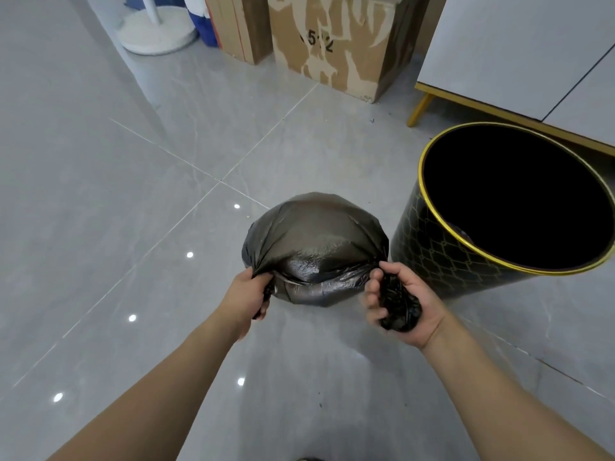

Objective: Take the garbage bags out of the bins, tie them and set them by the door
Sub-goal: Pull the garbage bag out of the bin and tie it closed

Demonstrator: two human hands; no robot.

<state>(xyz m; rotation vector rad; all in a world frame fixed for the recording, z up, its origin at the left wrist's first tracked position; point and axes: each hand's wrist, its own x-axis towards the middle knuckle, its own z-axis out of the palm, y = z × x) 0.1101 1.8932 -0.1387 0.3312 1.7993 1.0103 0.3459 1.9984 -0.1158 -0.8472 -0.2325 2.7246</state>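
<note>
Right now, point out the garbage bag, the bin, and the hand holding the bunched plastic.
garbage bag (316, 234): head view, domed top.
bin (432, 257): head view, patterned outer wall.
right hand (404, 306): head view, palm.

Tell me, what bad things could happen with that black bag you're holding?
1. The bag looks thin and is stretched tight between the left hand and the right hand, so it might rip if pulled harder.
2. It is not knotted yet; if one bunched end slips free, it could open and spill on the floor.
3. The bin stands right beside the right hand, so an elbow or the swinging bag might knock it over.
</note>
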